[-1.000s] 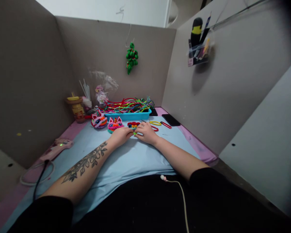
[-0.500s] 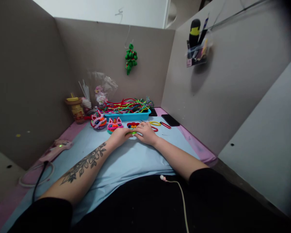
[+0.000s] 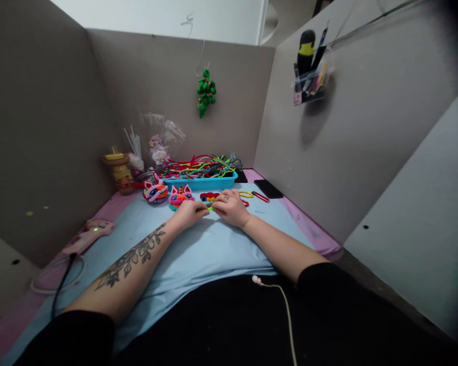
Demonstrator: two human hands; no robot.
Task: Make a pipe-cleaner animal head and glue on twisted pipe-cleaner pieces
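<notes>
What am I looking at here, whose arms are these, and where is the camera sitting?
There is no machine here. These are a person's own two bare arms, filmed by a camera worn on their head that looks forward and down at a desk walled by grey panels. The left hand and right hand meet over a light blue sheet. Together they pinch a small green piece between the fingertips; it is too small to name for sure. Just beyond lie a fuzzy unicorn face, a blue tray of colourful pipe cleaners and a black phone. A pink glue gun lies at the left.
</notes>
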